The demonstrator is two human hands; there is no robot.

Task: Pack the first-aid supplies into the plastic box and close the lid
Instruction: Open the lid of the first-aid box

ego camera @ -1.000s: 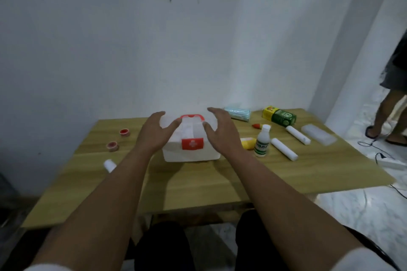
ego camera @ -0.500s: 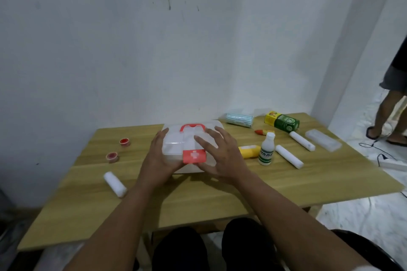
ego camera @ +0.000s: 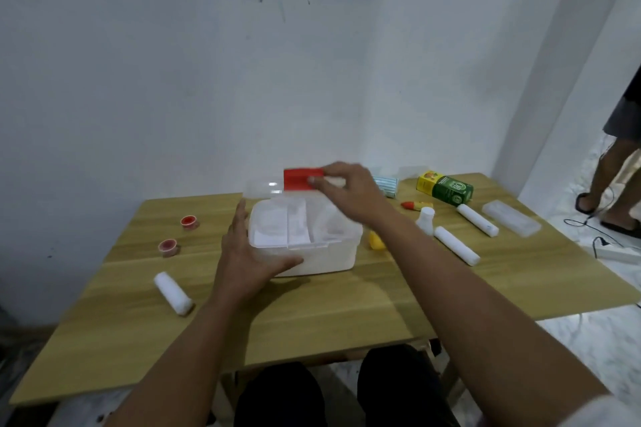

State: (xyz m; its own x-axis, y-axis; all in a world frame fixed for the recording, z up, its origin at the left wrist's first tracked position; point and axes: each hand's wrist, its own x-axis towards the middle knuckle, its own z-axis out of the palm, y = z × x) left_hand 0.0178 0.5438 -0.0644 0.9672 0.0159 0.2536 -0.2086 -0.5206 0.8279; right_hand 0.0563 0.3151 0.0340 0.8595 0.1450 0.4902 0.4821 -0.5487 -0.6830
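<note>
Plastic box [ego camera: 326, 253]: white tray [ego camera: 277, 229] inside, lid [ego camera: 264, 188] in right hand [ego camera: 350, 194].

Right hand [ego camera: 350, 191] on raised lid [ego camera: 266, 188]

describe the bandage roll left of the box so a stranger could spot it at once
On the wooden table, find the white box in the middle. Left of it, nearer the front edge, lies a white roll. It is the only roll on that side; the other two rolls lie right of the box.
</note>
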